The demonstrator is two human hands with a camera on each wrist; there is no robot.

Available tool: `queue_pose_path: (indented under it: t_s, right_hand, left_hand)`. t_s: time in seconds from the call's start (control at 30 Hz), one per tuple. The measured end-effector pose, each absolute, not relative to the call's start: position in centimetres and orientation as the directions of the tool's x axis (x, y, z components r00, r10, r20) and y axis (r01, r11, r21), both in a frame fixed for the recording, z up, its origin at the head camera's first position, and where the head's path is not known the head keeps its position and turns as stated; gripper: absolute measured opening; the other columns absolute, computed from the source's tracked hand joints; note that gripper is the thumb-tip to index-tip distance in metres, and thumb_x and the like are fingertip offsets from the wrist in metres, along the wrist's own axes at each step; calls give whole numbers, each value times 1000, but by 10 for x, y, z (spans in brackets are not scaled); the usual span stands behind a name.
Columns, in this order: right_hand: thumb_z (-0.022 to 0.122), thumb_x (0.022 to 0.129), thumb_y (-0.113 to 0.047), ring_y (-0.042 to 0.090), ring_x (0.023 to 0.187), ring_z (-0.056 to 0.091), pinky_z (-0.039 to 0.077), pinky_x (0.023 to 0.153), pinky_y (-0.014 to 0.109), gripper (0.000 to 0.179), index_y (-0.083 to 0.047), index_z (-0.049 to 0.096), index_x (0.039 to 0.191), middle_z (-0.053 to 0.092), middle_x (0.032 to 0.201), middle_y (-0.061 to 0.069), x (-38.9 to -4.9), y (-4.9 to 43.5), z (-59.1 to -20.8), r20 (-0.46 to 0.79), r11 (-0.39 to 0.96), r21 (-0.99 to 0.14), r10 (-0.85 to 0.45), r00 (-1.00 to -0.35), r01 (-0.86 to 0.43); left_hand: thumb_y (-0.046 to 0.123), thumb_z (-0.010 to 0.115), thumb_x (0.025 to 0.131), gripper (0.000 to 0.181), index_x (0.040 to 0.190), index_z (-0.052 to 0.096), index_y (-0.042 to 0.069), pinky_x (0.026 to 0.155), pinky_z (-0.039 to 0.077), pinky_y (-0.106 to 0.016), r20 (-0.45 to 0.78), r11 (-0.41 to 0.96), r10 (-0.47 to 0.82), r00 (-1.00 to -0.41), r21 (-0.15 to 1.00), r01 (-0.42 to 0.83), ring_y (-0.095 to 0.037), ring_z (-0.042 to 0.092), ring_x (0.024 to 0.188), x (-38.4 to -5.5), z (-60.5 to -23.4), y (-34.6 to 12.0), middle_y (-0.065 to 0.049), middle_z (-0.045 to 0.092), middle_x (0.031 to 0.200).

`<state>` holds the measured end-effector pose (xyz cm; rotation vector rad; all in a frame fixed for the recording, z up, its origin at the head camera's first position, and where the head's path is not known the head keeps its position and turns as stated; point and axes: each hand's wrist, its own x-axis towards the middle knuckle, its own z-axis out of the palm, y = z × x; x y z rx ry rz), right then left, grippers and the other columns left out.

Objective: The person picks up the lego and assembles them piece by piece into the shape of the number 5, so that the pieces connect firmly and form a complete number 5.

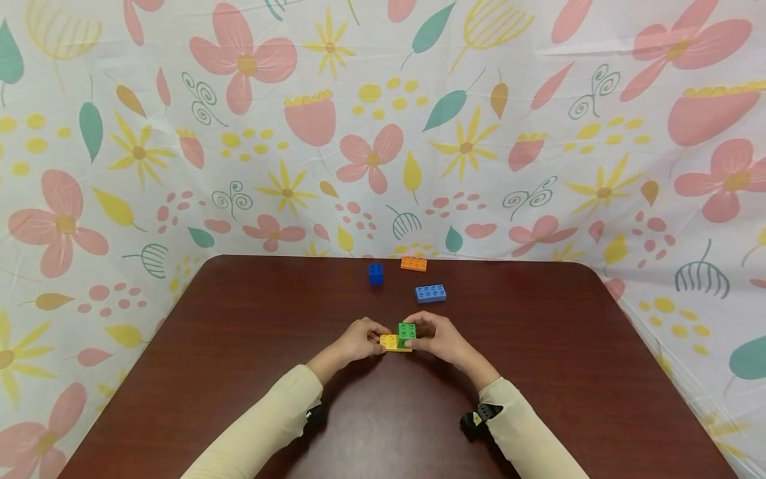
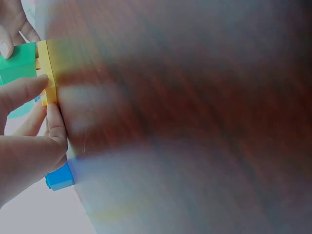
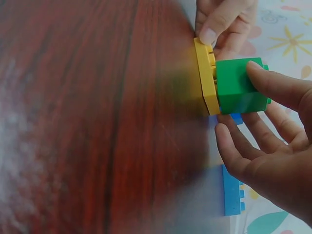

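Observation:
A flat yellow brick (image 1: 389,341) lies at the middle of the table, close over its surface. My left hand (image 1: 360,339) pinches its left end between thumb and fingers. Above the yellow brick's right half is a taller green brick (image 1: 407,332), its studs facing up. My right hand (image 1: 439,340) holds the green brick, with the thumb on the near side and fingers behind. In the right wrist view the green brick (image 3: 240,85) stands right at the yellow brick's studs (image 3: 211,59), slightly tilted against it. The left wrist view shows the yellow brick (image 2: 48,73) edge-on.
Beyond the hands lie a dark blue brick (image 1: 376,274), a lighter blue brick (image 1: 431,293) and an orange flat brick (image 1: 413,264) near the far edge. A flower-patterned cloth (image 1: 371,159) hangs behind the brown table (image 1: 239,372). Dark straps with cameras (image 1: 479,420) sit at the wrists.

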<state>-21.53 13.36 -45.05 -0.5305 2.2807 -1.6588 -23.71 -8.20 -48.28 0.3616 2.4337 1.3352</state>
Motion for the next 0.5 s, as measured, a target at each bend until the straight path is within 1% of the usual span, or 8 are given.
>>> queue_pose_path:
  t_s: [0.23,0.37,0.5]
  right_hand:
    - [68,85,4,43,106,58,54,80,40,34,5,59,118,61,113,27,-216,134,-451,8,289,-946,-441,-898,-150]
    - [70,85,2,43,107,59,54,80,40,35,3,61,118,61,114,26,-224,135,-466,4,299,-943,-433,-902,-148]
    - [73,84,-4,38,106,60,54,80,40,36,-2,63,118,62,114,21,-232,138,-482,10,312,-937,-428,-904,-158]
  left_hand:
    - [-4,73,81,32,112,70,2,74,52,-29,-161,523,377,-912,850,66,-18,55,89,-238,-484,-82,-9,53,99]
    - [-4,73,81,32,112,70,1,74,52,-29,-156,518,379,-912,852,69,-19,55,89,-238,-484,-82,-9,53,99]
    - [-4,73,81,32,112,70,1,74,52,-28,-156,513,379,-912,856,67,-18,54,89,-237,-484,-82,-9,53,99]
